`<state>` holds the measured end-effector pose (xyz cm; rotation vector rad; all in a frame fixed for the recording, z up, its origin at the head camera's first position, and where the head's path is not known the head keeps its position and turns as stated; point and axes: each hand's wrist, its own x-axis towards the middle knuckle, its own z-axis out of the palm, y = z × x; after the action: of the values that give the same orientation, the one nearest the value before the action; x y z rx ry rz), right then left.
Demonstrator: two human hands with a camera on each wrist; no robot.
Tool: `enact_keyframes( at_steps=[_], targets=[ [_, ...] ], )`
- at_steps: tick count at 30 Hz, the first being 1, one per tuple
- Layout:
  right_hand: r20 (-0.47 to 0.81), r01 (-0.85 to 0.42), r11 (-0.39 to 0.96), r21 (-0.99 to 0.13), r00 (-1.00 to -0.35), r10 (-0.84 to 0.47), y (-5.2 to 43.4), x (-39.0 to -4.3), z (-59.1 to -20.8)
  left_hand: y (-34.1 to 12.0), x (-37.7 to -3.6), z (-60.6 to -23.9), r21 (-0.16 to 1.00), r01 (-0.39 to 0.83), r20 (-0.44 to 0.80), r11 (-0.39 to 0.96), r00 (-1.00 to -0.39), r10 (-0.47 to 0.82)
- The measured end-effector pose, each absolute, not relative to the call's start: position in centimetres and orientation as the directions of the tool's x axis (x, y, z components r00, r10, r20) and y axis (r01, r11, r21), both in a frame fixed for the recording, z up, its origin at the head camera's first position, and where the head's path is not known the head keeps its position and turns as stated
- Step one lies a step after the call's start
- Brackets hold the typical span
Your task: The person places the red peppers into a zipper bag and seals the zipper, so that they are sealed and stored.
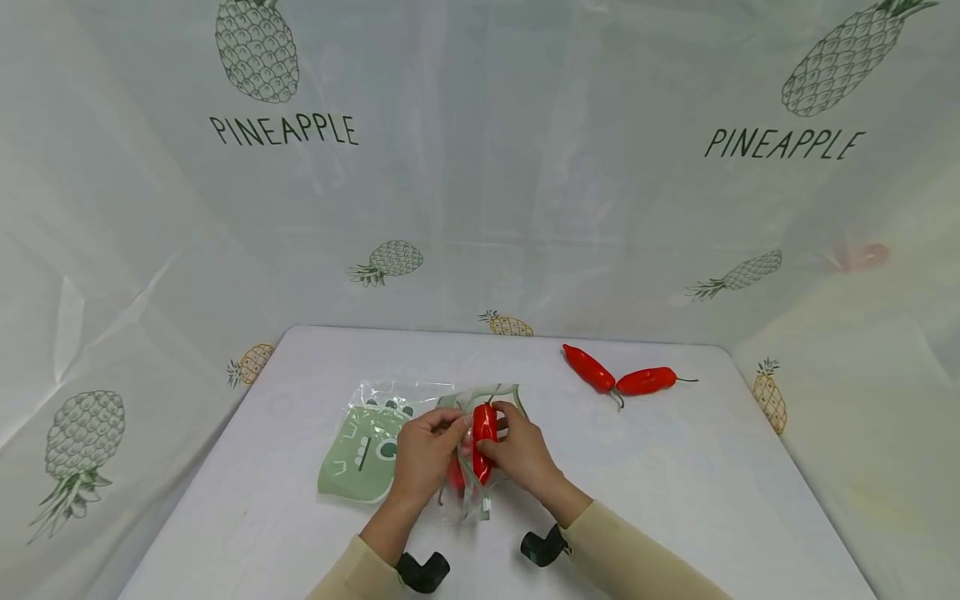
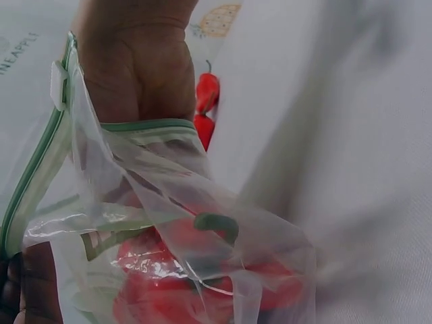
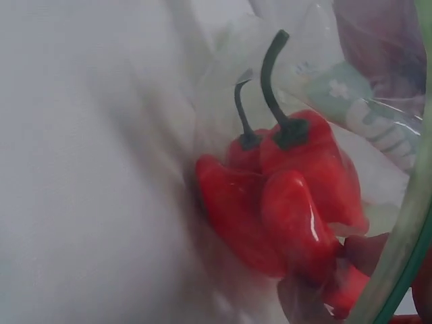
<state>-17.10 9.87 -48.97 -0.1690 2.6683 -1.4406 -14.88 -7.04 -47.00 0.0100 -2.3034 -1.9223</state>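
Grasping the red pepper (image 1: 484,435) in the right hand (image 1: 525,452), the nearer; pinching the zip bag (image 2: 169,167) edge in the left hand (image 1: 424,455); with the pepper between both hands at the bag's mouth, hard to tell how far inside; pointing its stem away from the person, long axis roughly fore-and-aft.

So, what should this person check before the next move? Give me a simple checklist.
1. Bag mouth open: ok; the green zip strips stand apart in the left wrist view.
2. Bag held steady: ok; the left hand pinches its edge.
3. Pepper in hand: ok; the right hand holds a red pepper at the bag.
4. Every pepper gathered: not ok; two loose red peppers lie on the table.
5. Bag free of tears: cannot tell; hands and folds hide parts.
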Motion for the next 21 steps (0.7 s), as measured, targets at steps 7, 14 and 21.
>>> enact_keyframes(
  at_steps=[7, 14, 21],
  targets=[
    [-0.013, -0.061, 0.599, -0.798, -0.993, -0.118, 9.9, -16.8, -48.5, -7.1, -14.9, -46.7, 0.986, 0.090, 0.102, 0.138, -0.991, -0.086],
    [-0.010, -0.048, 0.564, -0.824, -0.995, -0.100, 9.9, -16.4, -48.1, -7.1, -14.9, -46.7, 0.988, 0.073, 0.085, 0.132, -0.993, -0.086],
    [0.092, -0.129, 0.580, -0.804, -0.991, -0.094, 10.1, -15.9, -48.3, -7.3, -14.7, -46.7, 0.984, 0.084, 0.098, 0.156, -0.991, -0.089]
  ],
)
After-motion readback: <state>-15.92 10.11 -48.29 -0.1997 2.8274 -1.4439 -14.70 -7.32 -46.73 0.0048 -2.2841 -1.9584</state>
